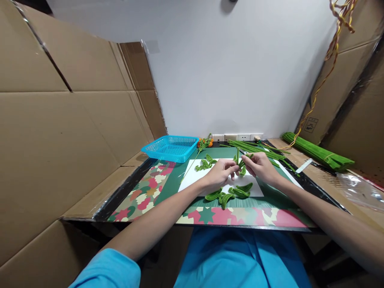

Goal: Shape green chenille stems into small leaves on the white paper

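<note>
Over a white sheet [192, 176] on the table, my left hand [222, 173] and my right hand [260, 166] nearly meet. Both have their fingers closed on a small bundle of green fuzzy stems [238, 155]; one stem points upward from it. Below the hands lies a group of green leaf-shaped pieces [240, 192], partly over the sheet's front edge. Another group of leaf pieces [205, 164] rests on the sheet to the left. One more leaf piece [242, 171] shows just under the fingers.
A blue basket [172, 148] stands at the back left beside orange flowers [205, 142] on a stem. Loose green stems [255, 147] lie behind my right hand. At the right are a green stem bundle [319, 151], a white strip [304, 166] and a plastic bag [361, 190].
</note>
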`<state>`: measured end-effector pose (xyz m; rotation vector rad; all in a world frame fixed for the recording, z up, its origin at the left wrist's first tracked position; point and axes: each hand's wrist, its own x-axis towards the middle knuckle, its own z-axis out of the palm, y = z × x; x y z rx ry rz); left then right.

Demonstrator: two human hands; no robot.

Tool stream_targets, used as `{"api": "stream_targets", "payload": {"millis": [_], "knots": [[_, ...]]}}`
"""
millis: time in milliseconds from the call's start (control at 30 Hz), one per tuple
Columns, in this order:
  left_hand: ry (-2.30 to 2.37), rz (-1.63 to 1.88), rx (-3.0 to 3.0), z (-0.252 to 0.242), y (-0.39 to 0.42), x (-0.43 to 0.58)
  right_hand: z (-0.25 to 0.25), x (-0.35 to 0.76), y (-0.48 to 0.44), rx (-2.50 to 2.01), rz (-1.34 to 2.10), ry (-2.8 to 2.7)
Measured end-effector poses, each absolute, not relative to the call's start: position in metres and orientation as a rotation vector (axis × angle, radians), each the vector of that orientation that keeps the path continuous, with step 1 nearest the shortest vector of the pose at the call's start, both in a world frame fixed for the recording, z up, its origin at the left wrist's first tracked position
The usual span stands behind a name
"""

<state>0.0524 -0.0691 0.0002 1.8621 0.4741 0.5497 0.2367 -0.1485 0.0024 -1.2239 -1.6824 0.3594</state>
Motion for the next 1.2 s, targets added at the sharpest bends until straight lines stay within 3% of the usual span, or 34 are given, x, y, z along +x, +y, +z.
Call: {"api": "stream_targets", "payload": {"millis": [200, 533, 900, 1200], "knots": [[0.474, 0.621, 2.211, 0.002, -0.069, 0.050, -0.003, 0.239, -0.146, -1.228, 0.390, -1.752], [0.516, 0.556, 2.328, 0.000, -0.057, 0.047, -0.011, 0.242, -0.140, -1.247, 0.102, -1.917], [0.527, 0.521, 2.911, -0.003, -0.056, 0.045, -0.017, 0.247, -0.140, -1.349, -0.092, -2.120], [0.570, 0.594, 2.680, 0.001, -0.064, 0.048, -0.014, 0.247, -0.138, -1.286, 0.003, -2.010]]}}
